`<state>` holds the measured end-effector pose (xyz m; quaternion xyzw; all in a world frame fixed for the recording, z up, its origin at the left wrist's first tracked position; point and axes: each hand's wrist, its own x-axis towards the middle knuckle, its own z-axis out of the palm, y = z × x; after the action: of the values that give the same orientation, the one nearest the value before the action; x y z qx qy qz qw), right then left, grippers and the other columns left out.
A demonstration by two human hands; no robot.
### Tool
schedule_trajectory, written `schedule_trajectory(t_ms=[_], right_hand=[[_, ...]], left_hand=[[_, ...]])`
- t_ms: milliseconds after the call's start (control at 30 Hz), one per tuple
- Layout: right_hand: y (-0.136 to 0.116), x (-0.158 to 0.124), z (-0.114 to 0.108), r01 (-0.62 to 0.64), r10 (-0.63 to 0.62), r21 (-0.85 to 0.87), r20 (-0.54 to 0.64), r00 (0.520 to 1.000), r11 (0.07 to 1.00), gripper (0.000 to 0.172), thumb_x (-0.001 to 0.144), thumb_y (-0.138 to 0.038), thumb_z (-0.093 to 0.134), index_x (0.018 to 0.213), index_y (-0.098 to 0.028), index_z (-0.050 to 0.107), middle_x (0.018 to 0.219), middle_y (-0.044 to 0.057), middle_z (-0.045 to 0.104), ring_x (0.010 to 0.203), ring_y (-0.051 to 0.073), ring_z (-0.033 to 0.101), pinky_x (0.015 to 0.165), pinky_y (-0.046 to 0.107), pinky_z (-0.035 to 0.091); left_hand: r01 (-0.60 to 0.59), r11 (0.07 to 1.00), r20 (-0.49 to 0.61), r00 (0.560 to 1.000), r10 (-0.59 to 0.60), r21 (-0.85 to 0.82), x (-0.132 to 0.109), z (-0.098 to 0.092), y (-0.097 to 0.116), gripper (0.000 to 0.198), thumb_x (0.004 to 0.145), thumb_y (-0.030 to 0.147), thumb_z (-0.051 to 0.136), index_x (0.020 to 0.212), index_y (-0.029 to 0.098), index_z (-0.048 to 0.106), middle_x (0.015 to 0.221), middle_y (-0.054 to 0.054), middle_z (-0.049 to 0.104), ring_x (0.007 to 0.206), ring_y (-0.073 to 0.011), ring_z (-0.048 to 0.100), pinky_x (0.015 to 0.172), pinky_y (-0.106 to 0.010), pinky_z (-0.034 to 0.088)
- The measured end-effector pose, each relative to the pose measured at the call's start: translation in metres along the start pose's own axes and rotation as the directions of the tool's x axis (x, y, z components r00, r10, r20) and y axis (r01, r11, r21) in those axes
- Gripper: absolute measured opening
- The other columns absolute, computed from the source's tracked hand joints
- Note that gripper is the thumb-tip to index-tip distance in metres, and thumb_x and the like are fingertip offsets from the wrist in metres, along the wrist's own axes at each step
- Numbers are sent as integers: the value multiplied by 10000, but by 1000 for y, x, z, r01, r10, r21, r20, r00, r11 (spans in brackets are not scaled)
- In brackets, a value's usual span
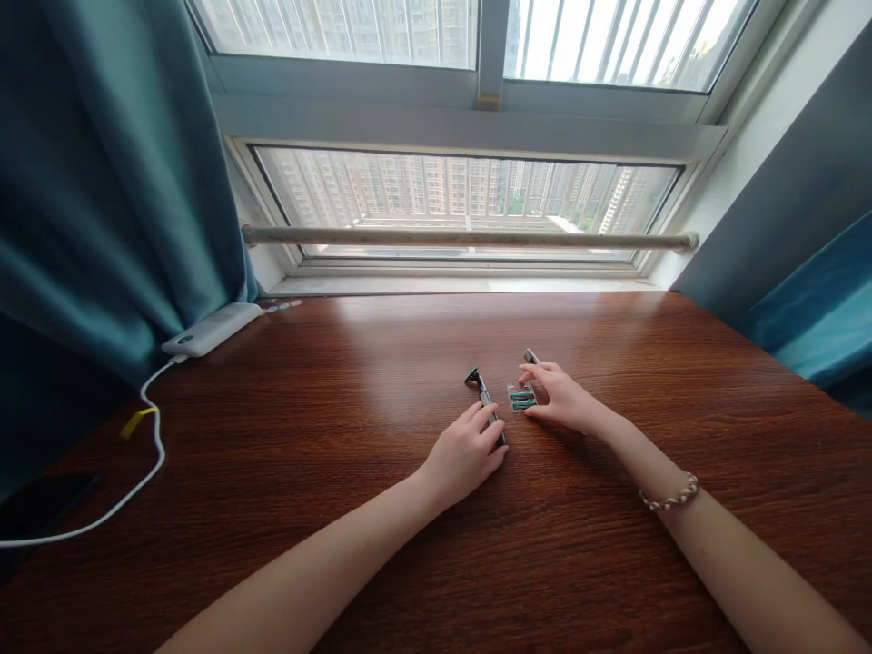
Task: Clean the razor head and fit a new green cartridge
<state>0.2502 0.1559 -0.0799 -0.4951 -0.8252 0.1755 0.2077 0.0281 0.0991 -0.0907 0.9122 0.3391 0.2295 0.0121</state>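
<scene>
A razor (479,387) with a dark head lies on the brown wooden table (341,409), head pointing away from me. My left hand (467,454) rests over the near end of its handle, fingers curled round it. Just to the right sits a small clear cartridge holder (521,398) with green-striped blades. My right hand (562,397) pinches the holder's right side between thumb and fingers. A small dark piece (530,356) pokes out beyond my right fingertips. A beaded bracelet (671,496) circles my right wrist.
A white power bank (211,329) lies at the table's back left, its white cable (146,454) trailing to the left edge. A dark phone (41,509) sits at the left edge. Teal curtains hang on both sides; a window with a rail (470,239) is behind.
</scene>
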Motion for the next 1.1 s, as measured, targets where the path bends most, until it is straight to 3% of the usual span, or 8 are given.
schedule_trajectory(t_ms=[233, 367, 500, 567, 667, 867, 1000, 1100], right_hand=[[-22, -21, 1, -40, 41, 6, -137, 990, 999, 540, 653, -207, 667, 1158, -157, 484, 1100, 106, 553, 1090, 237, 445, 947, 382, 344], [-63, -37, 22, -202, 278, 309, -224, 934, 929, 189, 821, -316, 478, 869, -178, 597, 700, 40, 605, 639, 178, 573, 662, 336, 451], [-89, -44, 43, -187, 379, 885, 13, 925, 425, 309, 801, -453, 492, 823, -164, 599, 666, 18, 589, 586, 142, 560, 510, 246, 434], [-92, -44, 47, -135, 368, 984, 82, 926, 119, 286, 768, -442, 555, 825, -165, 596, 699, 8, 591, 605, 116, 548, 529, 224, 431], [-92, -42, 46, -116, 345, 982, 162, 924, -151, 229, 717, -366, 646, 811, -164, 594, 672, -13, 574, 572, 84, 518, 540, 206, 420], [-101, -45, 42, -60, 346, 934, 189, 919, -351, 117, 725, -238, 642, 747, -131, 598, 654, -7, 546, 579, 79, 480, 538, 193, 392], [-107, -52, 41, -99, 269, 878, 249, 930, -469, 133, 765, -253, 598, 783, -121, 591, 660, -5, 506, 564, 70, 436, 529, 191, 377], [-107, -53, 40, -116, 201, 838, 259, 945, -534, 174, 791, -271, 572, 826, -101, 582, 629, -26, 425, 509, 42, 352, 464, 155, 321]], left_hand=[[-114, 993, -64, 991, 116, 33, 0, 3, -4, 188, 842, 192, 444, 962, 111, 563, 1091, -127, 589, 1090, -210, 508, 970, -357, 408], [-96, 995, -194, 977, 88, -33, -3, 2, -3, 264, 845, 196, 448, 1075, 90, 521, 1152, -150, 556, 1094, -200, 512, 925, -320, 458], [-258, 966, -224, 942, 251, -2, -4, -5, 9, 359, 843, 119, 420, 1196, 53, 425, 1226, -172, 497, 1223, -225, 371, 977, -377, 420], [-311, 949, -162, 935, 316, 55, -4, -10, 16, 365, 836, 86, 411, 1196, 26, 417, 1230, -178, 493, 1248, -250, 323, 1002, -413, 389], [-300, 950, -117, 944, 309, 92, -3, -13, 22, 369, 827, 73, 418, 1193, 25, 419, 1220, -167, 505, 1250, -273, 313, 1012, -438, 374], [-292, 951, -302, 920, 251, -99, -5, -9, 14, 473, 788, 137, 528, 1225, 102, 351, 1099, -135, 574, 1169, -240, 430, 934, -405, 454], [-409, 828, -478, 855, 201, -384, -6, -7, 14, 754, 660, 328, 686, 1270, 211, 258, 1130, -120, 516, 1110, -256, 474, 892, -432, 464], [-320, 630, -558, 800, -222, -708, -3, -10, 20, 633, 729, 297, 628, 1239, 285, 254, 1231, -100, 397, 1074, -223, 507, 894, -441, 446]])
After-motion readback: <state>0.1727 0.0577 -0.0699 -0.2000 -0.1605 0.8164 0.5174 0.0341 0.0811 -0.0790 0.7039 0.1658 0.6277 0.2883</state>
